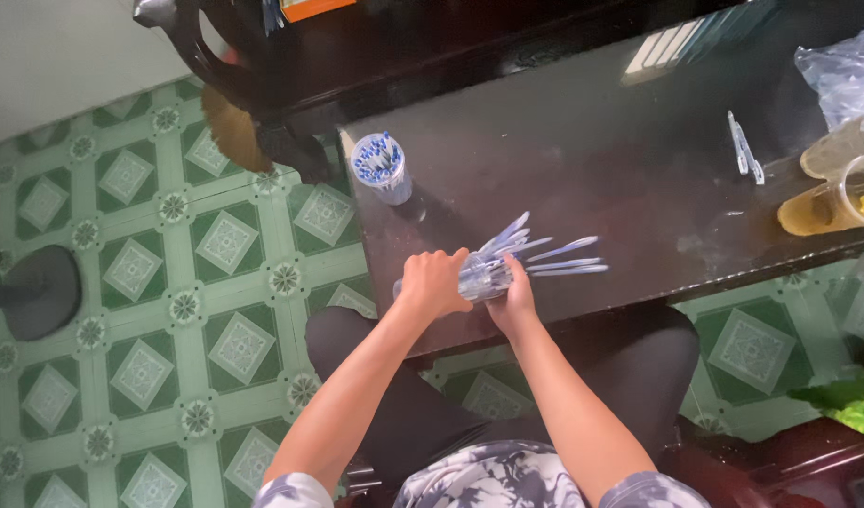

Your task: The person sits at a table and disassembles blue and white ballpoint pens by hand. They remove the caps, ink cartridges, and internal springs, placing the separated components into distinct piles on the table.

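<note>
Both my hands grip one bundle of clear-blue pens (536, 252) lying on its side near the front edge of a dark glossy table (583, 150). My left hand (434, 282) closes around the bundle's left end. My right hand (514, 299) holds it from below, just right of the left hand. The pen tips fan out to the right. A clear plastic cup (381, 169) filled with several blue-and-white pens stands upright at the table's left edge, well above my hands.
Two loose pens (744, 149) lie at the right. Plastic cups (841, 193), one holding amber liquid, and a clear plastic bag (844, 71) sit at the far right. Green patterned floor tiles (168, 282) and a round black stand base (39, 290) are to the left.
</note>
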